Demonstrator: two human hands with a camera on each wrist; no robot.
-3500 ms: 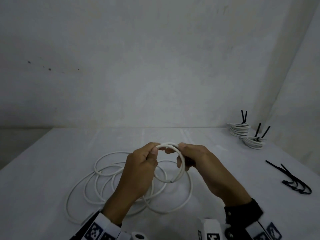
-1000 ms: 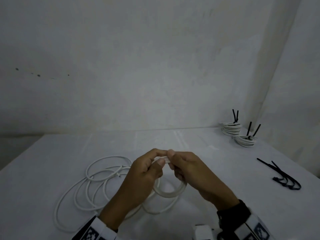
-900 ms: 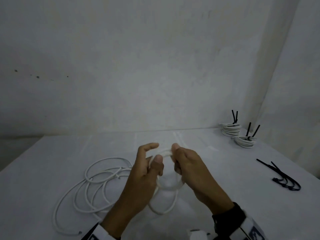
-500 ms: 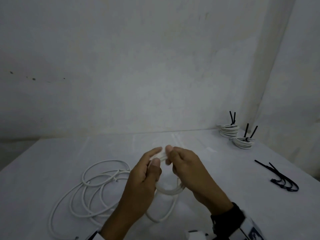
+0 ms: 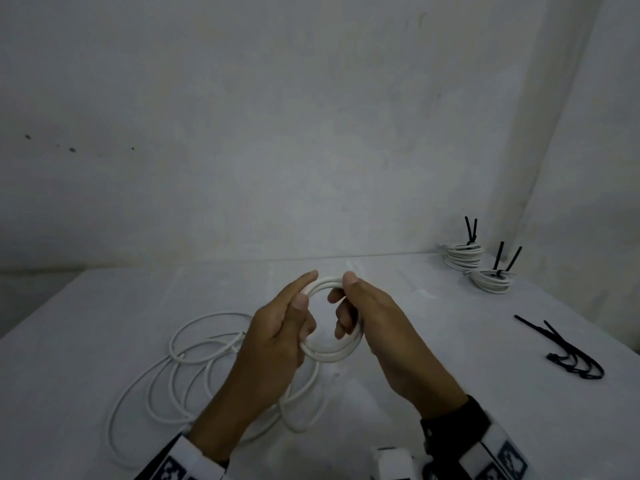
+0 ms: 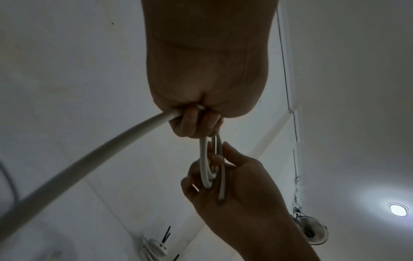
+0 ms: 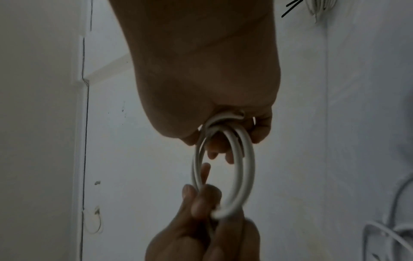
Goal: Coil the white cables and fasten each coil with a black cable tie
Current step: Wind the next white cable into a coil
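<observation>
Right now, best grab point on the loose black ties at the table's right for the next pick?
Probably the straight tail ends of the loose black cable ties, which point toward the back wall and fan apart. Their looped, overlapping near ends look tangled. Come from above with the right hand, the nearer one, once it lets go of the coil; the left hand can hold that.
</observation>
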